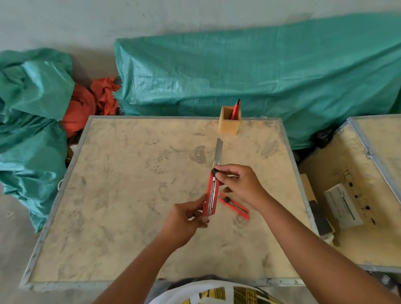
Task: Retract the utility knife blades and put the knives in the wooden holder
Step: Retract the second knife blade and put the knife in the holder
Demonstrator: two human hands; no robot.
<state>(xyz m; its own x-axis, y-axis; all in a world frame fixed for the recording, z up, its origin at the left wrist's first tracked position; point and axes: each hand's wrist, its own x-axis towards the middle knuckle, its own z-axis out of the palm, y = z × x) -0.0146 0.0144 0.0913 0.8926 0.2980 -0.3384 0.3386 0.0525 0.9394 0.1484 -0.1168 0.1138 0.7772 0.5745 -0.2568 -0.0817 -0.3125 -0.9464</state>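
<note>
The left hand [188, 216] grips the lower end of a red plastic utility knife [211, 194], held above the beige, metal-edged bench [118, 202] with its long silver blade [218, 152] fully extended toward the far edge. The right hand [242, 184] pinches the knife's black slider knob [215, 171] between thumb and fingers. A second red utility knife [234, 205] lies flat on the bench just beneath the right hand. Near the far edge stands a square light wooden holder [230, 123] with a red knife [235, 110] upright inside.
</note>
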